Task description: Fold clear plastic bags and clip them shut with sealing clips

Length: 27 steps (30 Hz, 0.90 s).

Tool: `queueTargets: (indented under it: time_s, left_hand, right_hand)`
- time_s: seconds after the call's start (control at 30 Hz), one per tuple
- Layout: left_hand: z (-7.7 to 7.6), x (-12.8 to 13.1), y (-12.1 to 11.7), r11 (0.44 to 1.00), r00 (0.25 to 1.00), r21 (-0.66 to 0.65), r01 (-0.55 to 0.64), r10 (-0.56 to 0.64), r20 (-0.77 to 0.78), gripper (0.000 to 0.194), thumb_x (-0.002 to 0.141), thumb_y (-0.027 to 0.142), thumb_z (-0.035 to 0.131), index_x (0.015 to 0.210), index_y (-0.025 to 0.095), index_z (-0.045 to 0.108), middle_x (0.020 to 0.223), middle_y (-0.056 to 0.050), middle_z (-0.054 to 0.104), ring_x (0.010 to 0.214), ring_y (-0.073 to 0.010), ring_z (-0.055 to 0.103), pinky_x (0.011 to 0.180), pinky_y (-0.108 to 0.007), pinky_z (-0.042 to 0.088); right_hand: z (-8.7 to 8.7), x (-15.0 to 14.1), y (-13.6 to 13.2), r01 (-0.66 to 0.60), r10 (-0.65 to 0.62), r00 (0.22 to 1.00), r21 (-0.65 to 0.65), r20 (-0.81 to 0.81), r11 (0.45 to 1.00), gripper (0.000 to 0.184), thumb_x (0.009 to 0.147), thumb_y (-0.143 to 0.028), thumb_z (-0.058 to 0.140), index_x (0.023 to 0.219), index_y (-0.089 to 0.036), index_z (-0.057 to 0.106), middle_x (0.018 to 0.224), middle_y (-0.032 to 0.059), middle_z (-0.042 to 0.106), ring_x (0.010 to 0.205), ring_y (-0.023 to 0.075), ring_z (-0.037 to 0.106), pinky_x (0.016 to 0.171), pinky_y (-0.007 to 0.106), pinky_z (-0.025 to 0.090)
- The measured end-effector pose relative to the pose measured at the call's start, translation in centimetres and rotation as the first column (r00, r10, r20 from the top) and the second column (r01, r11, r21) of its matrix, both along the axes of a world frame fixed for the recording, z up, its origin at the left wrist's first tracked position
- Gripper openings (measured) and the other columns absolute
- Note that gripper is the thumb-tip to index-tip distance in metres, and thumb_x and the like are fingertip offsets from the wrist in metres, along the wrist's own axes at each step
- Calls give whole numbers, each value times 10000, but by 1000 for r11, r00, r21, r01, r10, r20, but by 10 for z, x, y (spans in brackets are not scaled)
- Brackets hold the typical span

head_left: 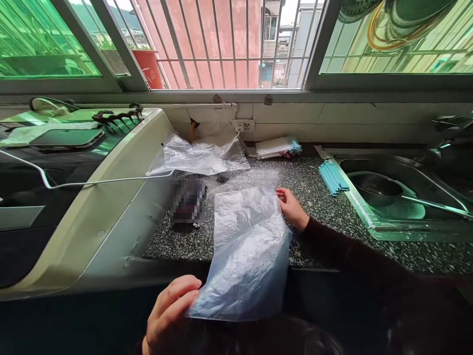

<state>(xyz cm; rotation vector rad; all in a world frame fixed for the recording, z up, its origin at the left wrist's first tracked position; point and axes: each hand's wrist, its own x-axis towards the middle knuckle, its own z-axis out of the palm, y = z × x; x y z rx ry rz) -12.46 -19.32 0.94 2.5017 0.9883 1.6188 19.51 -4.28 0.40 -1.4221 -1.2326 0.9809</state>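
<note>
A crinkled, translucent plastic bag (251,256) lies spread over the speckled countertop (177,246), and its near part hangs past the front edge. At the bag's near left corner my left hand (170,310) is closed, pinching the plastic between thumb and fingers; the thumb is mostly hidden. Up at the far right edge of the bag, my right hand (293,209) has its fingers closed on the plastic, beside a flat strip along the top. Left of the bag sits a dark item (187,202), blurred out.
Clear plastic sheeting (207,153) and a stack of packets (277,147) lie along the wall near a socket (244,125). Blue strips (333,177) rest beside the sink (395,162), which holds a dark pan (375,189). A white cable (111,181) crosses from the left.
</note>
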Motion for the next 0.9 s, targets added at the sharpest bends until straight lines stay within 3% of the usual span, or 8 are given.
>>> queueTargets:
  time_s: [0.07, 0.2, 0.3, 0.37, 0.5, 0.6, 0.77, 0.9]
  left_hand:
    - [-1, -2, -3, 999, 998, -42, -8, 10, 55, 161, 831, 185, 532, 975, 153, 597, 923, -68, 648, 837, -170, 636, 629, -271, 556]
    - [-3, -10, -4, 998, 998, -25, 66, -66, -24, 178, 835, 181, 515, 984, 134, 600, 925, -78, 670, 872, -186, 642, 654, -288, 570]
    - [-5, -20, -7, 989, 981, 47, 140, -132, -143, 155, 834, 173, 509, 937, 123, 614, 914, -81, 686, 887, -180, 644, 671, -264, 577]
    - [-6, -27, -10, 981, 960, 79, 178, -155, -233, 142, 837, 162, 502, 897, 129, 626, 902, -74, 696, 897, -169, 646, 691, -238, 577]
    - [-11, -36, -17, 974, 924, 91, 209, -166, -343, 174, 855, 133, 466, 863, 137, 640, 904, -75, 704, 931, -157, 642, 764, -220, 569]
    - [-17, -38, -18, 970, 908, 69, 234, -192, -373, 160, 850, 121, 477, 880, 128, 634, 934, -91, 701, 982, -167, 628, 825, -248, 558]
    - [-19, -32, -13, 954, 893, 108, 280, -217, -395, 163, 858, 131, 470, 856, 115, 633, 921, -111, 701, 1004, -178, 619, 841, -282, 553]
    - [-16, -22, -4, 959, 906, 135, 249, -182, -383, 145, 850, 95, 475, 849, 83, 619, 918, -150, 699, 1042, -218, 605, 796, -309, 568]
  right_hand:
    - [1, -10, -32, -129, 68, 956, -201, -286, 971, 275, 753, -373, 564, 967, -200, 575, 915, 56, 647, 734, 159, 581, 704, 332, 483]
    - [7, -29, -85, -474, 169, 724, -306, -668, 826, 336, 781, -448, 551, 951, -164, 609, 829, 66, 681, 774, 192, 622, 746, 350, 483]
    - [13, -36, -83, -530, 134, 584, -251, -801, 810, 483, 850, -564, 364, 1004, -168, 592, 898, 85, 687, 872, 213, 634, 822, 387, 475]
    - [15, -35, -64, -511, 116, 563, -234, -818, 827, 520, 865, -574, 303, 994, -156, 585, 874, 96, 687, 852, 215, 642, 799, 392, 488]
    - [15, -33, -23, -430, 59, 618, -275, -784, 860, 219, 857, -362, 468, 844, -179, 586, 729, 31, 678, 642, 132, 626, 678, 274, 502]
    - [15, -41, -4, -442, 118, 665, -261, -737, 858, 93, 776, -260, 572, 790, -172, 599, 689, 15, 671, 610, 119, 606, 658, 252, 496]
    - [22, -47, 18, -334, 216, 815, -130, -538, 933, 291, 552, -118, 680, 824, -183, 596, 707, -14, 655, 648, 117, 589, 698, 267, 478]
    - [26, -21, 33, -157, 176, 961, 104, -211, 982, 302, 591, -191, 646, 890, -180, 601, 751, -9, 620, 682, 112, 559, 696, 281, 461]
